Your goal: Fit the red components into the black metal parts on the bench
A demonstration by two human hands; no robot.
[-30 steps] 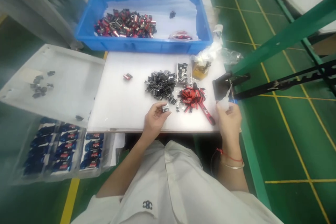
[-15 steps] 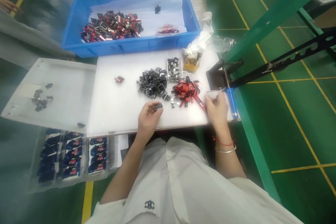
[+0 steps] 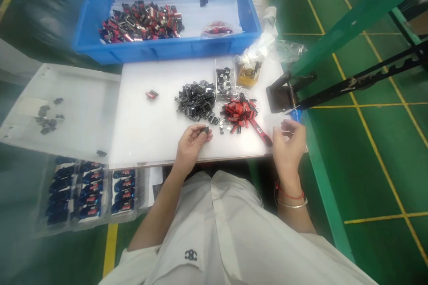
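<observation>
My left hand is closed over the table's near edge, pinching a small black plastic part between thumb and fingers. A pile of similar black parts lies just beyond it. My right hand hovers at the table's right end, its thumb apart from loosely curled fingers, with nothing visible between them. Only the top of a blue-handled tool shows past these fingers; the hand hides the rest. To the left of that hand lies a red and black strip, touching a heap of red and black pieces.
A blue bin with many red and black assemblies stands behind the white tabletop. A clear tray and a yellow box sit near the pile. A black bracket and a green post border the right side.
My right hand has shifted right, away from the red and black strip, and its thumb and fingers have parted. The left hand has tilted its black part slightly.
</observation>
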